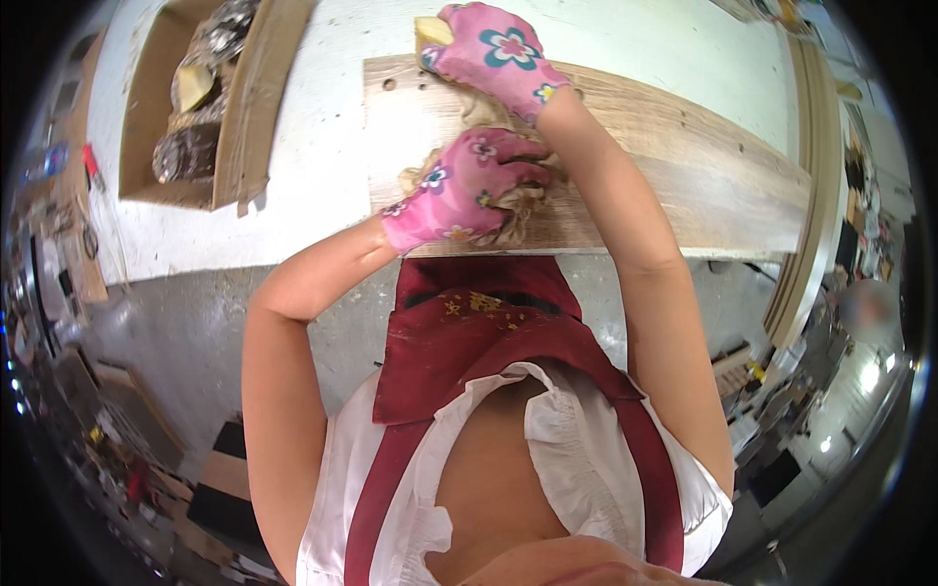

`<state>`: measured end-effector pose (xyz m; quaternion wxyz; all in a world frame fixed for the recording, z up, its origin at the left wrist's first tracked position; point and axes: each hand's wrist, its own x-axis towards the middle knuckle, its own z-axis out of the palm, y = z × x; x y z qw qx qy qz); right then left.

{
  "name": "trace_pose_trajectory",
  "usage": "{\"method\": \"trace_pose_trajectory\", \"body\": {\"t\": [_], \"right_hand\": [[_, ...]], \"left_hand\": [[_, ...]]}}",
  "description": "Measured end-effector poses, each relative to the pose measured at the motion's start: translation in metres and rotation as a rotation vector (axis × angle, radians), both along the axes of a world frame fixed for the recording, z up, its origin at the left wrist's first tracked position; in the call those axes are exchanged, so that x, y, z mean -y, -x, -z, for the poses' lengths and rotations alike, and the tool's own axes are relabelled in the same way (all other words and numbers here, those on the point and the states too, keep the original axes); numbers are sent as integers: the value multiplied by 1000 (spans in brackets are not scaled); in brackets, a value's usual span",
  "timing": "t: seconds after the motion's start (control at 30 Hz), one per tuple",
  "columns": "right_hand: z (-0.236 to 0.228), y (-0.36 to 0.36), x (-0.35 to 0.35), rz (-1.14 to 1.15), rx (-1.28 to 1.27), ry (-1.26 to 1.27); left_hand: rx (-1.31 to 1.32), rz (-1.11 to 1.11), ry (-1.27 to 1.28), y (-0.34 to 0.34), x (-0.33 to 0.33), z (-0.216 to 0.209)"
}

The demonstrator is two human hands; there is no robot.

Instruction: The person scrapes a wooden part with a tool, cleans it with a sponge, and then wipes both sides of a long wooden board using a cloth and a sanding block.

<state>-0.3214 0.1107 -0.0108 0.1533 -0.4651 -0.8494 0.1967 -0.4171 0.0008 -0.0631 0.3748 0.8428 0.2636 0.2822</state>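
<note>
Both my hands wear pink gloves with flower prints. My right hand (pixel 498 54) is closed on a pale yellow block (pixel 433 31), perhaps a sponge, at the far left part of a wood-grain panel (pixel 674 156). Nearer to me, my left hand (pixel 469 186) is closed on a crumpled beige rag (pixel 523 217) and presses it on the panel. More of this cloth shows between the two hands. The panel has small round holes along its far edge and lies flat on a white worktable (pixel 327 127).
A long cardboard box (pixel 234 137) stands at the left, holding a similar yellow piece (pixel 194 87) and brown and shiny wrapped bundles. A red-handled tool (pixel 93 164) lies left of it. Long strips (pixel 803 215) line the table's right end. A blurred person (pixel 868 305) is far right.
</note>
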Motion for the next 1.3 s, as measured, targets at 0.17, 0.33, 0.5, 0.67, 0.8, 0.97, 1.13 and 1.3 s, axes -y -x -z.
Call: {"method": "trace_pose_trajectory", "body": {"t": [0.17, 0.33, 0.5, 0.67, 0.8, 0.97, 1.13, 1.3], "right_hand": [[2, -112, 7, 378, 191, 261], [5, -184, 9, 638, 317, 158], [-1, -142, 6, 519, 287, 311], [-6, -180, 11, 508, 280, 95], [12, -276, 4, 681, 363, 303], [12, -360, 5, 746, 425, 94], [-7, -342, 12, 685, 308, 326], [-4, -376, 14, 564, 232, -6]], "left_hand": [[-68, -26, -81, -3, 4, 0], [-92, 39, -37, -15, 3, 1], [-49, 157, -57, -27, -5, 0], [-20, 160, -48, -33, -5, -1], [-60, 160, -14, -41, -4, -7], [-71, 177, 11, -88, -8, -10], [29, 344, 103, -177, -18, 3], [4, 420, 37, -247, -25, -7]]}}
